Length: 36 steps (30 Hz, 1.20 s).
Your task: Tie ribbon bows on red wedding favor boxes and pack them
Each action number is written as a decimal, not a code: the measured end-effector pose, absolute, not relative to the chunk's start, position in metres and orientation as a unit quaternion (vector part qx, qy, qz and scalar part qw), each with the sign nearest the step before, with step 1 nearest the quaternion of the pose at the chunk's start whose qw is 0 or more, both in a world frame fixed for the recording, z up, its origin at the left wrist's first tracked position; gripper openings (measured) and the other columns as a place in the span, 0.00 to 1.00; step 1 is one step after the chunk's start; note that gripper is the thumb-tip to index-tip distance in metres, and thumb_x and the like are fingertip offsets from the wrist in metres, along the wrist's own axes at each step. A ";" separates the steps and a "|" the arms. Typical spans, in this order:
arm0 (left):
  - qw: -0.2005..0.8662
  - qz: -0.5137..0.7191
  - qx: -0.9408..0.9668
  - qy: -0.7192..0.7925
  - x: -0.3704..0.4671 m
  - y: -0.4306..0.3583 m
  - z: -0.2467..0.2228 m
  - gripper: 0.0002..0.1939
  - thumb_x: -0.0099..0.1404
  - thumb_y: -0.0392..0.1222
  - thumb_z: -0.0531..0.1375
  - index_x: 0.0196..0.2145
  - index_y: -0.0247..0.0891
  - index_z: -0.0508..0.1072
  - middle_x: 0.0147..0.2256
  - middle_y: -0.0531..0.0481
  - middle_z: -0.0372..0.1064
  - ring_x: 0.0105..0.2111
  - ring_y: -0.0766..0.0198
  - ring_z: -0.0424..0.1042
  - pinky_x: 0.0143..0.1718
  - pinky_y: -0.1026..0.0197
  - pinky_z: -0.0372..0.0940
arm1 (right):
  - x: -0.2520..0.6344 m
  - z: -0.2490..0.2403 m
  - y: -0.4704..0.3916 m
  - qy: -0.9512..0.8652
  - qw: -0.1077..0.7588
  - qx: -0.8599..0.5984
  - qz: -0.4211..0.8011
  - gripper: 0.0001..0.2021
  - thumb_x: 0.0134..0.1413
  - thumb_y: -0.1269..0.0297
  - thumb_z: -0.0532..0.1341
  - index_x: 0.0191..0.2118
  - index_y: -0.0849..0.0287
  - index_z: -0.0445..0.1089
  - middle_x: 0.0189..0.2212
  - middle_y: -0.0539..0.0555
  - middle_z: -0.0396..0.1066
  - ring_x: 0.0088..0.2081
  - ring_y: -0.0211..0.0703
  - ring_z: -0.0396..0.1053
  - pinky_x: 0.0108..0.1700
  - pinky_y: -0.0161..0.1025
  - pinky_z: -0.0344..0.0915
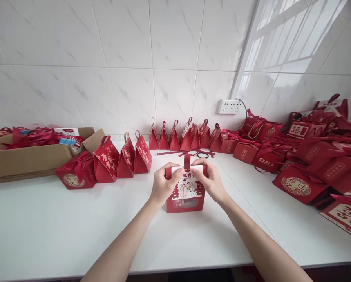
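A red and white gift box [186,196] stands upright on the white table, with a couple in wedding clothes printed on its front and a clear window low down. A red ribbon loop rises from the middle of its top. My left hand [167,183] pinches the top edge at the left, thumb in front and fingers behind. At the right of the same edge, my right hand [210,180] grips it in the same way, its thumb close to the loop. The fingertips behind the box are hidden.
Red triangular boxes [186,137] line the wall, with loose ribbons before them. More boxes [106,160] stand left, beside a cardboard box [25,164] of red pieces. Red boxes [299,184] are heaped at the right. A power strip [231,107] hangs on the wall.
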<state>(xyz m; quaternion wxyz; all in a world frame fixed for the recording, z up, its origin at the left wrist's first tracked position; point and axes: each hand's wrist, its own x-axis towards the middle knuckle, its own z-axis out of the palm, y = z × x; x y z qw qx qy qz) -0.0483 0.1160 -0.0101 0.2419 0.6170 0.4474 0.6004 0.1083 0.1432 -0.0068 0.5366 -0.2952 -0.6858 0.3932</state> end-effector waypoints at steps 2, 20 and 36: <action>0.230 0.606 0.615 0.449 -0.048 0.115 -0.010 0.12 0.57 0.50 0.60 0.25 0.38 0.71 0.21 0.54 0.66 0.22 0.66 0.63 0.24 0.64 0.59 | 0.105 -0.007 0.143 -0.687 0.552 -0.298 0.367 0.11 0.49 0.55 0.62 0.31 0.57 0.64 0.25 0.49 0.66 0.23 0.36 0.62 0.23 0.33 0.61; 0.216 0.624 0.605 0.446 -0.047 0.116 -0.011 0.11 0.52 0.47 0.63 0.29 0.38 0.71 0.28 0.52 0.70 0.27 0.65 0.69 0.30 0.64 0.63 | 0.101 -0.007 0.146 -0.669 0.567 -0.301 0.375 0.09 0.46 0.56 0.64 0.27 0.58 0.70 0.25 0.50 0.71 0.25 0.38 0.67 0.26 0.35 0.64; 0.346 0.728 0.399 0.437 -0.064 0.137 -0.011 0.17 0.49 0.51 0.67 0.30 0.35 0.72 0.27 0.50 0.73 0.27 0.62 0.72 0.28 0.63 0.66 | 0.110 -0.014 0.156 -0.715 0.452 -0.289 0.448 0.21 0.47 0.56 0.63 0.48 0.53 0.63 0.44 0.55 0.70 0.45 0.48 0.69 0.45 0.45 0.66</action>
